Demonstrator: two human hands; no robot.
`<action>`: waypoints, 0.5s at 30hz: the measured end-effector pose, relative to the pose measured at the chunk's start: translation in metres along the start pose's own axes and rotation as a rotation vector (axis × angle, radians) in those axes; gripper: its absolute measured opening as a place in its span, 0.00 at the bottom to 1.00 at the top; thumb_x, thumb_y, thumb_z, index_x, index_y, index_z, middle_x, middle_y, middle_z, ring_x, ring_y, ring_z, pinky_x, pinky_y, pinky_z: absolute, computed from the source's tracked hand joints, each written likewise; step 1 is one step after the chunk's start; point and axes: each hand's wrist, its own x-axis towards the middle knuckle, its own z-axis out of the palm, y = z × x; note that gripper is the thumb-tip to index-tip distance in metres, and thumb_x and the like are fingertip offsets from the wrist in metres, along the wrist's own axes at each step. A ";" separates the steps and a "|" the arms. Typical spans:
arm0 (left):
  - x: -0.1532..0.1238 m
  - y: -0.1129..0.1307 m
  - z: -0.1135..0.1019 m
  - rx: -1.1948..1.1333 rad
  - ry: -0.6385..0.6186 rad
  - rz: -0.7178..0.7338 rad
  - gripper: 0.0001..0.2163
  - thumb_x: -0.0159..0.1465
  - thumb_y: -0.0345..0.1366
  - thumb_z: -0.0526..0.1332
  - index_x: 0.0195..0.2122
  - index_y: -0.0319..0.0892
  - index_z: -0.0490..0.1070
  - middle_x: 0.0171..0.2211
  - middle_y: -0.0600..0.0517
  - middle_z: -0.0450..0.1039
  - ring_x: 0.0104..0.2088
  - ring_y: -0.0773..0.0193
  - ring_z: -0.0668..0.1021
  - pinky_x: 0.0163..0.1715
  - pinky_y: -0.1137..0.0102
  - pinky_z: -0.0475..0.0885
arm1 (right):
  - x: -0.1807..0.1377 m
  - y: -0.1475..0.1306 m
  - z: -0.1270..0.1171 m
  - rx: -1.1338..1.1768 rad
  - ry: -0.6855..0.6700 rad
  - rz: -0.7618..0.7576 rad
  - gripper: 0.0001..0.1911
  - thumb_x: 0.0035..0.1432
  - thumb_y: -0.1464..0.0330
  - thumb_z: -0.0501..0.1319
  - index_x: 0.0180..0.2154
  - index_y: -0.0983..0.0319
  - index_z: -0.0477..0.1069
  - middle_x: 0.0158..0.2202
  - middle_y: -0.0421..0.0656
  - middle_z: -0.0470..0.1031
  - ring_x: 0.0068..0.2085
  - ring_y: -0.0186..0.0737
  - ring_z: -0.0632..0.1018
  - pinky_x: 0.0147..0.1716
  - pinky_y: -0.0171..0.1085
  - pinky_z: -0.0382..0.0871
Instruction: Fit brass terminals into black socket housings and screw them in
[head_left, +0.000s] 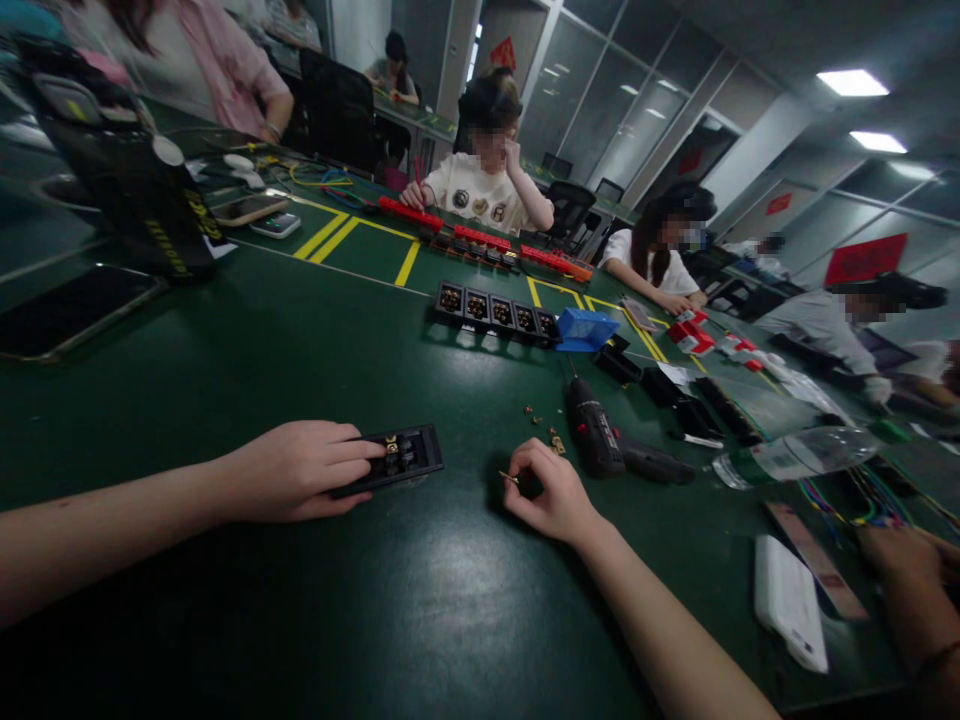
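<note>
My left hand (307, 470) lies over the near end of a black plastic terminal housing (420, 450), fingers wrapped on it against the table. One brass piece shows inside the housing by my fingertips. To the right, my right hand (551, 490) pinches a small brass part (508, 478) between thumb and forefinger; its exact kind is too small to tell. Several loose brass pieces (556, 441) lie on the table just beyond that hand. A black cordless screwdriver (596, 425) rests on its side to the right of them, its bit pointing away from me.
Ahead stands a row of black compartments (501, 312) holding brass pieces, beside a blue tray (589, 328). A plastic bottle (802, 455) lies at right, near a white case (789, 600). A phone (75, 305) lies at left. Co-workers sit around the table; one's arm (915, 580) reaches in at lower right.
</note>
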 end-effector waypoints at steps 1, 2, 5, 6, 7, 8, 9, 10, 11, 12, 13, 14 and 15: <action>0.000 0.000 0.000 -0.002 0.002 0.000 0.09 0.65 0.34 0.62 0.46 0.41 0.75 0.47 0.45 0.78 0.41 0.59 0.79 0.38 0.67 0.75 | 0.000 0.000 0.000 0.000 0.000 0.003 0.09 0.54 0.72 0.61 0.36 0.56 0.63 0.35 0.43 0.70 0.35 0.41 0.74 0.33 0.39 0.70; 0.000 0.000 0.000 -0.004 0.002 0.000 0.09 0.65 0.34 0.62 0.46 0.41 0.75 0.47 0.45 0.78 0.41 0.59 0.79 0.38 0.67 0.75 | 0.000 0.000 0.000 0.000 0.000 0.006 0.09 0.54 0.72 0.61 0.36 0.56 0.63 0.35 0.43 0.70 0.35 0.40 0.74 0.33 0.39 0.69; 0.000 0.000 0.000 -0.010 -0.008 -0.004 0.09 0.65 0.34 0.62 0.46 0.41 0.75 0.47 0.45 0.78 0.41 0.59 0.79 0.38 0.67 0.75 | -0.001 0.002 0.001 0.003 -0.004 0.009 0.09 0.54 0.73 0.61 0.36 0.56 0.63 0.35 0.43 0.70 0.35 0.41 0.74 0.33 0.39 0.69; 0.000 0.000 0.000 -0.011 -0.009 -0.006 0.09 0.65 0.34 0.62 0.46 0.41 0.75 0.47 0.45 0.78 0.41 0.59 0.79 0.38 0.67 0.75 | -0.001 0.002 0.001 0.005 -0.006 0.010 0.09 0.53 0.73 0.61 0.36 0.56 0.63 0.35 0.43 0.70 0.35 0.41 0.73 0.33 0.39 0.69; -0.001 0.000 0.000 -0.013 -0.010 -0.008 0.10 0.65 0.34 0.62 0.47 0.41 0.75 0.48 0.45 0.78 0.41 0.59 0.79 0.38 0.67 0.76 | -0.001 0.002 0.001 0.005 -0.007 0.012 0.10 0.53 0.73 0.61 0.36 0.56 0.63 0.35 0.43 0.70 0.35 0.41 0.73 0.33 0.39 0.69; -0.001 0.000 0.000 -0.015 -0.009 -0.008 0.10 0.65 0.34 0.62 0.47 0.41 0.75 0.48 0.45 0.78 0.41 0.58 0.79 0.38 0.67 0.76 | -0.002 0.002 0.001 0.004 -0.007 0.015 0.10 0.53 0.73 0.61 0.36 0.56 0.63 0.35 0.42 0.69 0.35 0.41 0.73 0.33 0.39 0.69; -0.001 0.000 0.000 -0.015 -0.007 -0.007 0.10 0.65 0.34 0.62 0.47 0.41 0.74 0.48 0.45 0.78 0.41 0.58 0.79 0.38 0.67 0.76 | -0.002 0.002 0.001 0.003 -0.009 0.018 0.10 0.53 0.73 0.61 0.36 0.56 0.63 0.35 0.42 0.69 0.35 0.40 0.73 0.33 0.39 0.69; -0.001 -0.001 0.000 -0.013 -0.006 -0.005 0.10 0.65 0.34 0.62 0.47 0.41 0.74 0.48 0.45 0.78 0.41 0.58 0.79 0.38 0.66 0.76 | -0.002 0.002 0.001 0.001 -0.009 0.020 0.10 0.53 0.74 0.61 0.36 0.56 0.63 0.35 0.42 0.69 0.34 0.40 0.73 0.33 0.39 0.69; -0.001 -0.001 0.000 -0.008 -0.005 -0.002 0.09 0.65 0.34 0.62 0.47 0.41 0.74 0.48 0.45 0.78 0.41 0.58 0.79 0.38 0.66 0.76 | -0.001 0.001 0.001 -0.002 -0.009 0.022 0.10 0.52 0.74 0.61 0.36 0.56 0.63 0.35 0.42 0.69 0.34 0.40 0.73 0.32 0.39 0.69; -0.001 -0.001 0.000 -0.002 -0.006 0.004 0.09 0.66 0.34 0.61 0.46 0.40 0.74 0.48 0.45 0.78 0.41 0.58 0.79 0.38 0.66 0.76 | -0.001 0.001 0.001 -0.005 -0.008 0.022 0.11 0.52 0.74 0.61 0.35 0.56 0.62 0.35 0.42 0.69 0.34 0.40 0.73 0.32 0.38 0.69; -0.001 -0.001 0.000 0.006 -0.009 0.009 0.09 0.66 0.34 0.61 0.46 0.40 0.74 0.48 0.44 0.78 0.41 0.58 0.79 0.38 0.66 0.76 | -0.001 0.001 0.001 -0.008 -0.009 0.024 0.11 0.52 0.74 0.61 0.35 0.56 0.62 0.35 0.42 0.69 0.34 0.40 0.73 0.32 0.38 0.69; -0.001 -0.001 0.000 0.013 -0.013 0.013 0.09 0.66 0.34 0.61 0.46 0.40 0.74 0.48 0.44 0.78 0.41 0.57 0.79 0.38 0.65 0.76 | -0.001 0.001 0.001 -0.011 -0.009 0.025 0.11 0.52 0.74 0.61 0.35 0.56 0.62 0.35 0.42 0.69 0.34 0.40 0.73 0.32 0.38 0.68; -0.001 0.000 0.000 0.020 -0.019 0.016 0.09 0.66 0.34 0.60 0.46 0.40 0.74 0.48 0.44 0.78 0.41 0.57 0.79 0.37 0.65 0.76 | -0.001 0.001 0.000 -0.015 -0.009 0.025 0.11 0.51 0.74 0.61 0.35 0.56 0.62 0.35 0.42 0.69 0.34 0.40 0.73 0.32 0.38 0.68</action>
